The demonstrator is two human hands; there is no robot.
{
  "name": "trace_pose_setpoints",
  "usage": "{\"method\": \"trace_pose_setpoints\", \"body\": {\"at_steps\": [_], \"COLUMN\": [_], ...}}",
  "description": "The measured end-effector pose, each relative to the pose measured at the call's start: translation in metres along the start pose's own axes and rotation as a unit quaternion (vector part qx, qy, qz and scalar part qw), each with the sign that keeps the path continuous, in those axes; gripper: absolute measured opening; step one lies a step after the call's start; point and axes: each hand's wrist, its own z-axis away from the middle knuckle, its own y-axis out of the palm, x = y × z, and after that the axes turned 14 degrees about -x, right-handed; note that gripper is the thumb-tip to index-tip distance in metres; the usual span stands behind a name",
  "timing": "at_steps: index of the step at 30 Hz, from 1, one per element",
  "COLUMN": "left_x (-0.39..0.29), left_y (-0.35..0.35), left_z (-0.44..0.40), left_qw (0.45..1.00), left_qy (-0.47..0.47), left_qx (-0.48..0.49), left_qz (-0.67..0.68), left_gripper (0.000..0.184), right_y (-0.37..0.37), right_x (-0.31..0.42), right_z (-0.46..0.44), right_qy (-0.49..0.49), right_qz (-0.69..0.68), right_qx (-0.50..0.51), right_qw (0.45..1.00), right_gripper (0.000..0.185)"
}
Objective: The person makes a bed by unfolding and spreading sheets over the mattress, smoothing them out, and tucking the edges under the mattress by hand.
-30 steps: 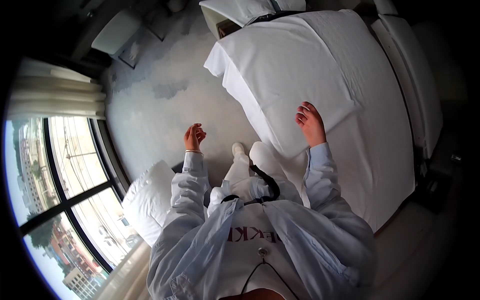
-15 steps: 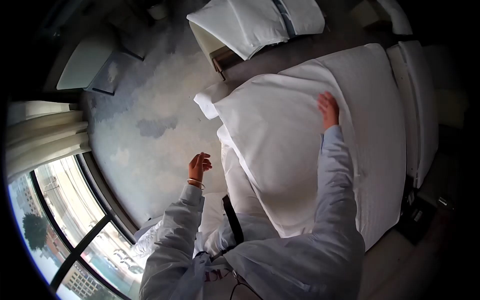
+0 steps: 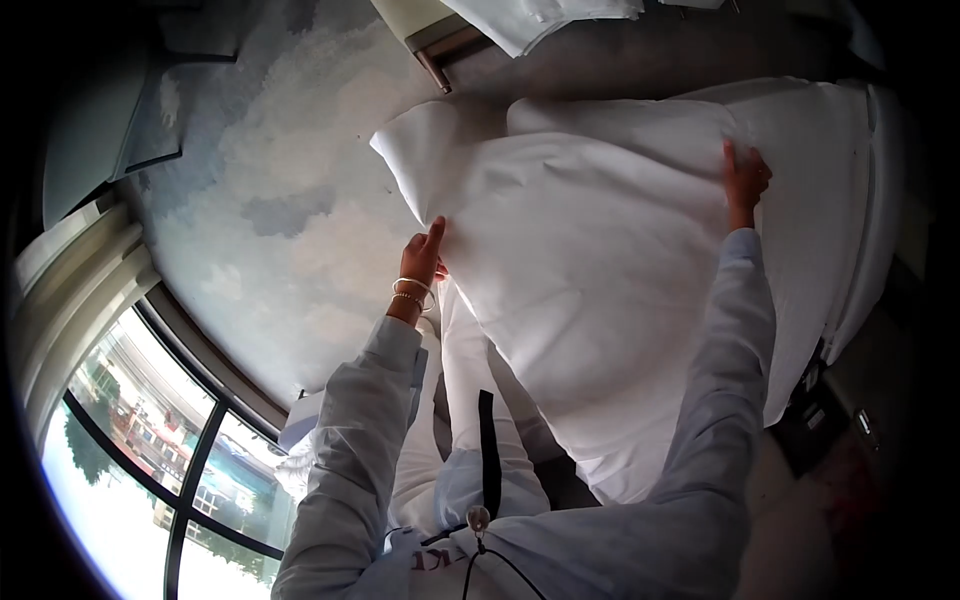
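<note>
A white duvet [image 3: 590, 270] lies spread over the bed, with soft folds running across its surface. At its left edge, my left hand [image 3: 424, 254] is closed on the fabric, thumb on top and fingers curled partly out of sight. Farther up and to the right, my right hand [image 3: 745, 180] has its fingers bent into the duvet near its upper right side, gripping the cloth. A loose corner of the duvet [image 3: 415, 140] sticks out beyond my left hand over the carpet.
Another bed or bench with white linen [image 3: 530, 20] stands at the top, its wooden leg [image 3: 432, 72] near the duvet corner. Patterned carpet [image 3: 270, 190] covers the floor on the left. A curtain [image 3: 85, 270] and window [image 3: 150, 440] are at lower left; a table [image 3: 95, 140] stands at upper left.
My left hand has moved up and right onto the duvet's edge and closed. My right hand has shifted right and its fingers have bent into the cloth. The view has moved too.
</note>
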Motion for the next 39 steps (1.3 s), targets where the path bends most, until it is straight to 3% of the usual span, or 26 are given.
{"method": "trace_pose_setpoints", "body": {"at_steps": [2,4,5,6,8,9,10,12,14,16,18,19,20,21,22,24,27,28,29,31,34,38,39], "left_x": [0.006,0.003,0.008,0.006,0.005,0.007,0.008,0.005,0.003,-0.003,-0.023,-0.024,-0.024,-0.022,-0.020,-0.014,-0.015,-0.017,-0.018,-0.015,-0.026,-0.038,-0.038], "left_y": [-0.001,0.000,-0.001,-0.002,-0.008,-0.010,-0.012,-0.016,-0.016,-0.021,-0.026,-0.025,-0.026,-0.031,-0.036,-0.045,-0.052,-0.050,-0.049,-0.042,-0.016,0.023,0.032], "left_z": [-0.019,-0.020,-0.022,-0.018,-0.002,0.004,0.009,0.018,0.023,0.011,0.011,0.002,-0.007,-0.012,-0.016,-0.027,-0.016,-0.005,-0.001,0.007,0.019,0.039,0.030], "left_qw": [0.997,0.997,0.992,0.984,0.983,0.969,0.951,0.951,0.946,0.918,0.911,0.912,0.944,0.968,0.970,0.973,0.989,0.991,0.992,0.988,0.927,0.894,0.855], "left_qy": [0.077,0.069,0.117,0.163,0.166,0.220,0.273,0.277,0.285,0.339,0.323,0.326,0.248,0.167,0.172,0.005,0.055,0.072,0.078,0.141,0.373,0.422,0.478], "left_qx": [0.024,0.031,0.022,0.013,-0.005,-0.040,-0.075,-0.083,-0.109,-0.179,-0.238,-0.234,-0.190,-0.147,-0.141,-0.132,-0.085,-0.057,-0.044,-0.038,-0.010,0.124,0.153], "left_qz": [-0.015,0.032,0.051,0.068,0.081,0.103,0.125,0.106,0.109,0.103,0.096,0.088,0.104,0.116,0.101,0.187,0.109,0.097,0.085,0.051,-0.030,-0.086,-0.134], "left_gripper": [0.048,0.041,0.040,0.040,0.036,0.034,0.032,0.028,0.028,0.028,0.030,0.030,0.028,0.027,0.027,0.025,0.025,0.025,0.025,0.024,0.019,0.012,0.011], "right_y": [-0.012,-0.032,-0.021,-0.017,-0.012,-0.027,-0.034,-0.044,-0.054,-0.011,0.032,0.038,0.043,0.017,-0.018,-0.049,-0.084,-0.062,-0.080,-0.116,-0.171,-0.222,-0.227], "right_x": [0.013,0.038,0.032,0.035,0.037,0.050,0.062,0.076,0.085,0.071,0.053,0.056,0.062,0.091,0.125,0.143,0.152,0.130,0.138,0.149,0.175,0.167,0.156], "right_z": [-0.001,-0.004,-0.004,-0.007,-0.010,-0.012,-0.019,-0.025,-0.036,-0.046,-0.052,-0.049,-0.042,-0.026,-0.007,0.023,0.082,0.087,0.114,0.165,0.247,0.306,0.318], "right_qy": [0.003,0.015,0.016,0.017,0.089,0.079,0.082,0.093,0.148,0.156,0.070,-0.024,-0.118,-0.101,-0.081,-0.092,-0.029,-0.068,-0.022,-0.001,0.040,-0.018,-0.022], "right_qz": [0.020,0.085,0.002,0.006,-0.212,-0.264,-0.261,-0.327,-0.338,-0.319,-0.284,-0.274,-0.260,-0.277,-0.291,-0.310,-0.405,-0.386,-0.399,-0.390,-0.419,-0.451,-0.448], "right_qx": [0.005,0.126,0.094,0.095,-0.028,-0.068,-0.066,-0.159,-0.127,-0.147,-0.053,-0.112,-0.168,-0.150,-0.135,-0.090,-0.030,-0.095,-0.056,-0.010,0.093,0.154,0.163], "right_qw": [1.000,0.988,0.995,0.995,0.973,0.959,0.960,0.927,0.921,0.923,0.955,0.955,0.944,0.944,0.944,0.942,0.913,0.915,0.915,0.921,0.902,0.879,0.879], "right_gripper": [0.064,0.063,0.057,0.057,0.049,0.045,0.045,0.043,0.039,0.037,0.031,0.029,0.027,0.045,0.069,0.063,0.063,0.039,0.049,0.042,0.038,0.041,0.041]}}
